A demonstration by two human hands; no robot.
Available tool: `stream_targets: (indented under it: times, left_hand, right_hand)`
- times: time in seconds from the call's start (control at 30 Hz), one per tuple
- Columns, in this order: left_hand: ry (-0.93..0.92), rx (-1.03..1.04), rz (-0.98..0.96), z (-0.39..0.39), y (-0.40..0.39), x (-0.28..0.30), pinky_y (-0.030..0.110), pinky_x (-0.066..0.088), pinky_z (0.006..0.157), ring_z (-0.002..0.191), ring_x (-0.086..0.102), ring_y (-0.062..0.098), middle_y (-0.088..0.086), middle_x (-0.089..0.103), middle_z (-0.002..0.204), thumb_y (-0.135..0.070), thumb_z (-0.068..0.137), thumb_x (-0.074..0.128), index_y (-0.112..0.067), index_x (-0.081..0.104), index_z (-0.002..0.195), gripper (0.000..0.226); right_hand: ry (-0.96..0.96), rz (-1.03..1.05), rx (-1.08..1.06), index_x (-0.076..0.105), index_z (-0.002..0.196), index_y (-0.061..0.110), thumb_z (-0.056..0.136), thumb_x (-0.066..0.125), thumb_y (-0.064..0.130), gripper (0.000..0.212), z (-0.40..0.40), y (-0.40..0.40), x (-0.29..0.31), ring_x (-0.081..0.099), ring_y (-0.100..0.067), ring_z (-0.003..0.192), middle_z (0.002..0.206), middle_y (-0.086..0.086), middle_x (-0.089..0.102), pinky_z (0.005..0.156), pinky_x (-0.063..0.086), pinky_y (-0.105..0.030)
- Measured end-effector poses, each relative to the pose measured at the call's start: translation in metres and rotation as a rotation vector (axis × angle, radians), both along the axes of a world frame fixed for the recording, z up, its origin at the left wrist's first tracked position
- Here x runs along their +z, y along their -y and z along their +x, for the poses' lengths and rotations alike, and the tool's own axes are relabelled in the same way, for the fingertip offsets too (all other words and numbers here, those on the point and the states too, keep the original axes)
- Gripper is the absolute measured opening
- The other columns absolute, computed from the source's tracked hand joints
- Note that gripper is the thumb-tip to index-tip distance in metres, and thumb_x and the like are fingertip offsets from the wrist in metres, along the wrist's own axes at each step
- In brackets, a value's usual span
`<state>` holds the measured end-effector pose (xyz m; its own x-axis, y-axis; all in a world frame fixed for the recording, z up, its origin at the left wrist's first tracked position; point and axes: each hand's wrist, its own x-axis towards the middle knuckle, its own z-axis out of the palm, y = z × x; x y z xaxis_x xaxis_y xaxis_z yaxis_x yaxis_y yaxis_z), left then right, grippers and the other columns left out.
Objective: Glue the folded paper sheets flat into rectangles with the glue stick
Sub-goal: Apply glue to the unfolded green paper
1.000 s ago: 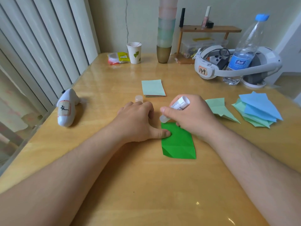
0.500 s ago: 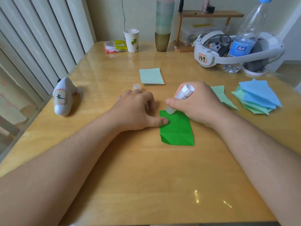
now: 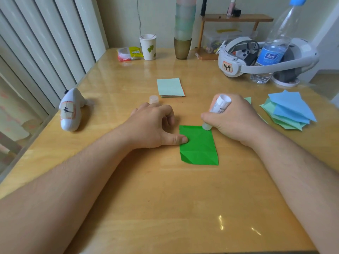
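Table (image 3: 165,208): cap (image 3: 153,99) behind left hand (image 3: 152,125).

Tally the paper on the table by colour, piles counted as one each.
Bright green folded rectangle: 1
Pale green rectangle stack: 1
Pale green folded sheet behind the right hand: 1
Blue and pale green folded pile: 1
Total: 4

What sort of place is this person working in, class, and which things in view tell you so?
Probably a home room, not a workshop: a wooden table by vertical blinds, with a paper cup, water bottle and a small shelf of cosmetics at the wall.
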<state>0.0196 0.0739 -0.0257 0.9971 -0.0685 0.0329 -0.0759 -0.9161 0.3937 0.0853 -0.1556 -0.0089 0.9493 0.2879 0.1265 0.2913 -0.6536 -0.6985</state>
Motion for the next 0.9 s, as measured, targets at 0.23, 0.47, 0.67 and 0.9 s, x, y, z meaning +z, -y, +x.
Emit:
stream_targets:
  times: [0.23, 0.47, 0.67, 0.9]
  left_hand:
    - [-0.002, -0.003, -0.004, 0.001, -0.001, -0.001, 0.046, 0.042, 0.101, 0.103, 0.045, 0.017, -0.017, 0.053, 0.097, -0.088, 0.057, 0.066, -0.038, 0.053, 0.088, 0.060]
    - [0.001, -0.001, -0.006, 0.000, 0.000, 0.000, 0.045, 0.042, 0.100, 0.102, 0.044, 0.016, -0.019, 0.053, 0.096, -0.085, 0.059, 0.068, -0.038, 0.052, 0.090, 0.059]
    - [0.020, 0.014, -0.009, -0.001, 0.002, 0.001, 0.044, 0.042, 0.099, 0.103, 0.044, 0.016, -0.021, 0.052, 0.094, -0.080, 0.063, 0.074, -0.037, 0.051, 0.092, 0.057]
    - [0.015, 0.014, -0.016, -0.001, 0.003, 0.002, 0.043, 0.042, 0.099, 0.103, 0.044, 0.016, -0.020, 0.053, 0.095, -0.079, 0.063, 0.074, -0.037, 0.053, 0.095, 0.057]
  right_hand:
    - [0.017, 0.187, -0.061, 0.056, 0.083, 0.001, 0.075, 0.072, 0.027, 0.031, 0.006, 0.000, -0.002, 0.042, -0.016, 0.061, 0.065, -0.001, 0.051, 0.058, 0.036, -0.033]
    - [0.012, 0.388, 0.086, 0.061, 0.077, 0.017, 0.079, 0.084, 0.033, 0.028, 0.001, -0.018, -0.008, 0.051, -0.010, 0.061, 0.064, 0.006, 0.057, 0.060, 0.044, -0.032]
    - [0.068, 0.189, 0.103, 0.063, 0.078, 0.016, 0.074, 0.083, 0.049, 0.039, -0.005, -0.034, -0.012, 0.054, -0.010, 0.060, 0.068, -0.001, 0.066, 0.060, 0.050, -0.040]
    - [0.048, 0.127, 0.123, 0.062, 0.077, 0.015, 0.075, 0.086, 0.049, 0.042, -0.005, -0.033, -0.010, 0.053, -0.011, 0.059, 0.065, 0.001, 0.065, 0.058, 0.044, -0.033]
